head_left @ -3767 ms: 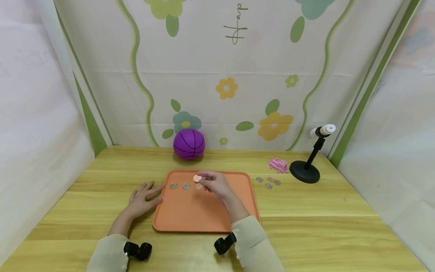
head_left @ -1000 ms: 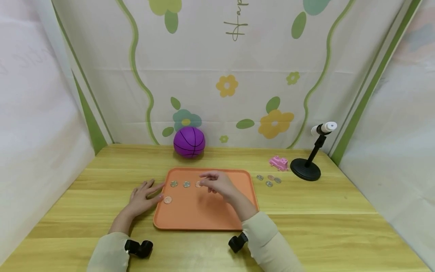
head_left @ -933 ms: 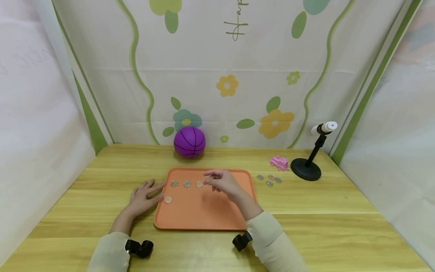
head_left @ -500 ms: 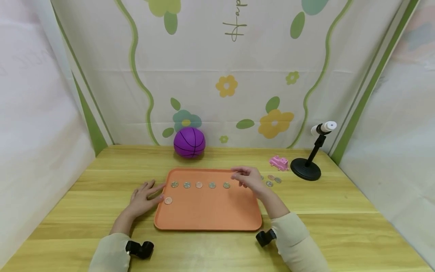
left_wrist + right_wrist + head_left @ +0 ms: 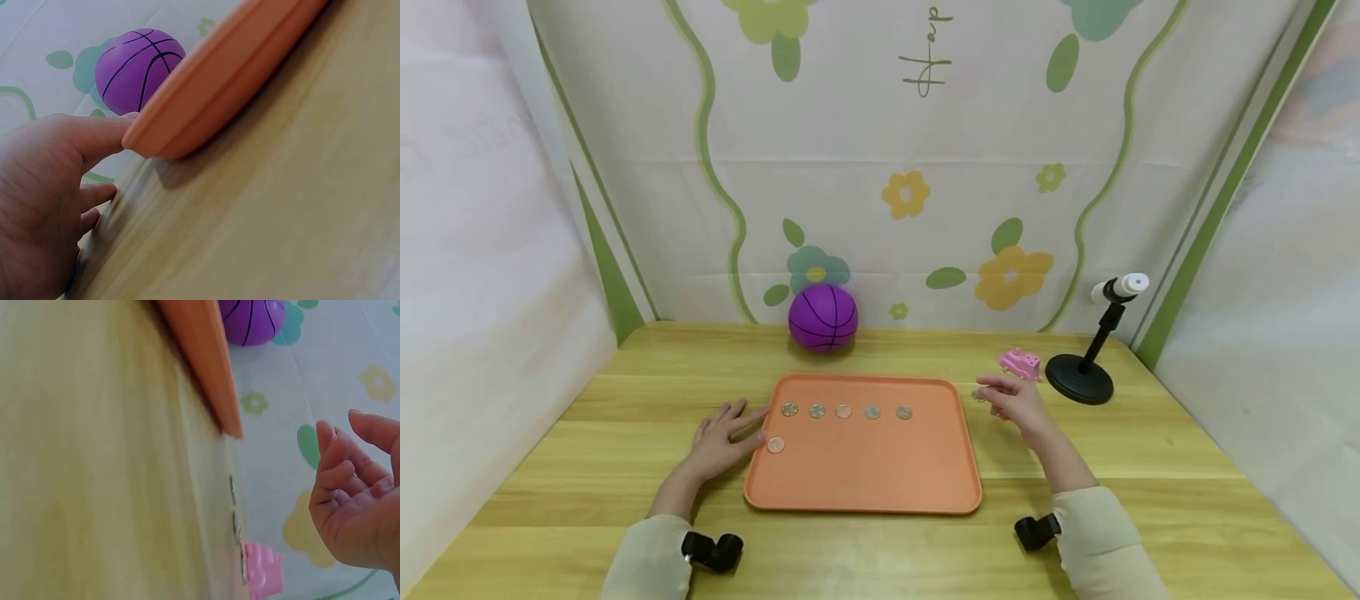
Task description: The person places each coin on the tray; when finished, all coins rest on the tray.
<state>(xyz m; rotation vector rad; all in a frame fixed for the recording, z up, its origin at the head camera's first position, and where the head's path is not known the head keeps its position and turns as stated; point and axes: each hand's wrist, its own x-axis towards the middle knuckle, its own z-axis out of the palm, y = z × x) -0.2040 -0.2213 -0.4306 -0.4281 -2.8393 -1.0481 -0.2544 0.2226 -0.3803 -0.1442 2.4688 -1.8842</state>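
Observation:
An orange tray (image 5: 865, 483) lies on the table. On it a row of several coins runs along the far side, from a gold-coloured coin (image 5: 790, 409) to a silvery coin (image 5: 903, 412). A copper coin (image 5: 776, 445) lies below the row's left end. My left hand (image 5: 718, 446) rests at the tray's left edge, index finger and thumb touching the rim. My right hand (image 5: 1015, 404) hovers right of the tray, above loose coins (image 5: 236, 527) on the table, mostly hidden by it in the head view. Its thumb and fingertips stand apart with nothing between them.
A purple basketball (image 5: 823, 318) sits behind the tray. Beyond my right hand are a pink toy (image 5: 1021, 364) and a black stand (image 5: 1079, 379) holding a white cylinder. A flowered cloth (image 5: 850, 167) hangs behind the table.
The copper coin my right hand held went onto the tray's left side, below the row. That hand then moved right, off the tray to the loose coins. My left hand stayed put.

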